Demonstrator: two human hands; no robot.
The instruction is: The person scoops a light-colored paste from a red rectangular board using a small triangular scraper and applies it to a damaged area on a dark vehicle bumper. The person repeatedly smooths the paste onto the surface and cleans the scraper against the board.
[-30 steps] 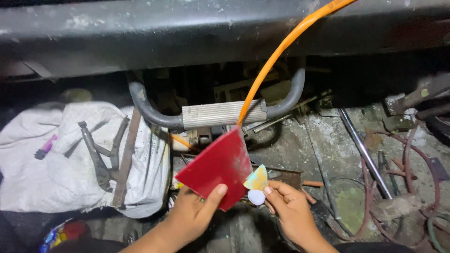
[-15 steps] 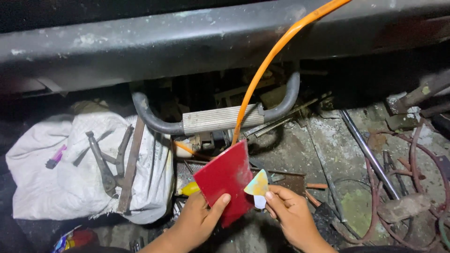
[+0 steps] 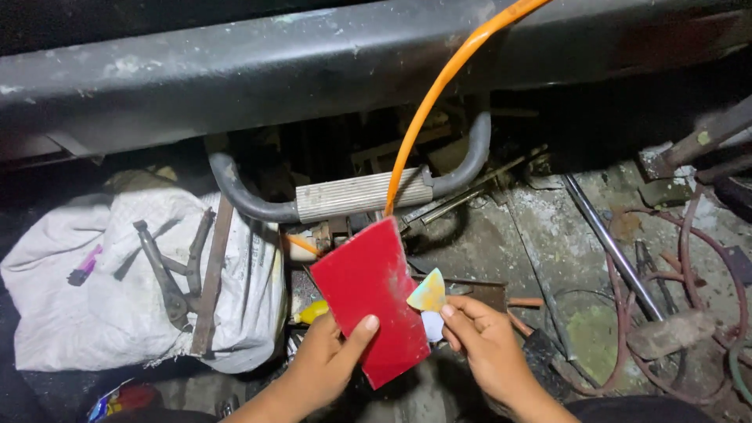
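Observation:
My left hand [image 3: 325, 362] grips a flat red rectangular sheet [image 3: 370, 294] by its lower edge, thumb on the front, and holds it tilted upright. My right hand [image 3: 487, 345] pinches a small yellowish curved chip [image 3: 428, 294] at the sheet's right edge, and a small pale round piece [image 3: 432, 325] shows just under it by the fingertips. Both hands are low in the middle of the view, above dirty ground.
An orange hose [image 3: 439, 94] runs from top right down behind the sheet. A ribbed metal bar with curved black ends [image 3: 356, 194] lies under a dark beam [image 3: 313, 70]. A white sack [image 3: 117, 290] with pliers and metal strips is at left. Rods and wire lie at right.
The view has drifted slightly. The red sheet has turned more upright and narrower in my left hand. My right hand stays at its right edge with the chip.

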